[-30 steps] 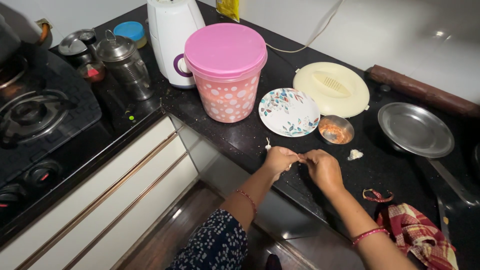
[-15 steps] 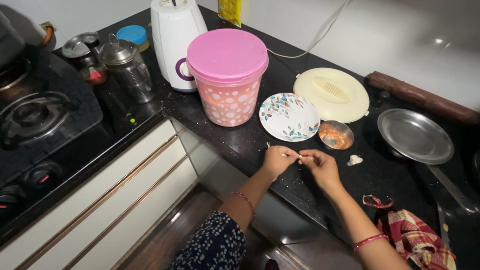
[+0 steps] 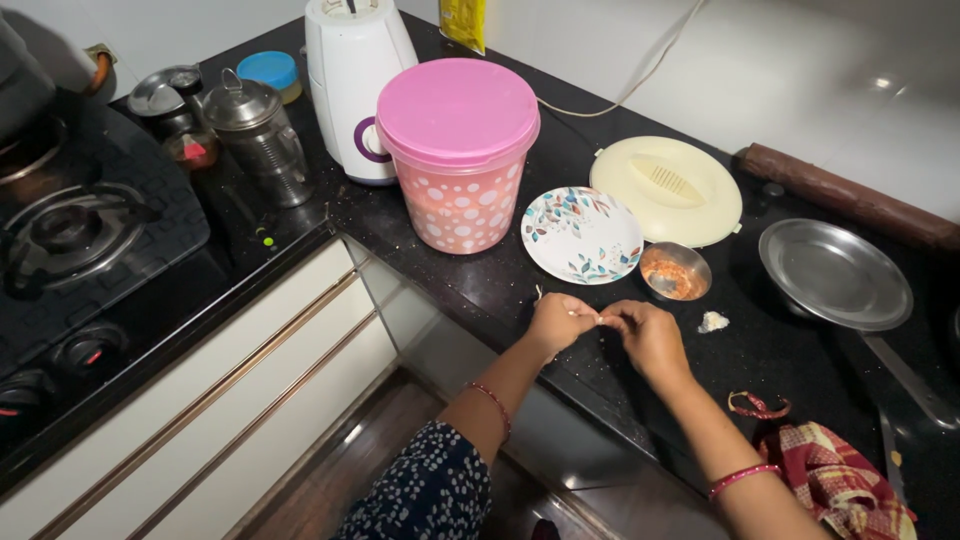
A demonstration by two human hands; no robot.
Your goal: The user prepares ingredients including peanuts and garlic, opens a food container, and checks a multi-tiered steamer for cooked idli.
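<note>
My left hand [image 3: 558, 323] and my right hand [image 3: 650, 338] meet fingertip to fingertip over the black counter [image 3: 500, 290]. Both pinch a small pale piece [image 3: 592, 318], possibly a garlic clove, mostly hidden by the fingers. A thin pale sliver sticks up beside my left hand. Another small white piece [image 3: 713, 321] lies on the counter just right of my right hand. A small steel bowl [image 3: 675, 271] with orange-red contents stands just beyond my hands, beside a floral plate [image 3: 582, 234].
A pink lidded bucket [image 3: 458, 150] and a white appliance [image 3: 355, 80] stand at the back. A cream round lid [image 3: 668, 188], steel plate [image 3: 834, 272] and rolling pin [image 3: 845, 195] are on the right. Gas stove [image 3: 70, 230] and steel kettle [image 3: 250, 135] are on the left; checked cloth [image 3: 840, 480] is at the near right.
My hands stay together over the same spot, fingers working at the small piece. The view has shifted slightly.
</note>
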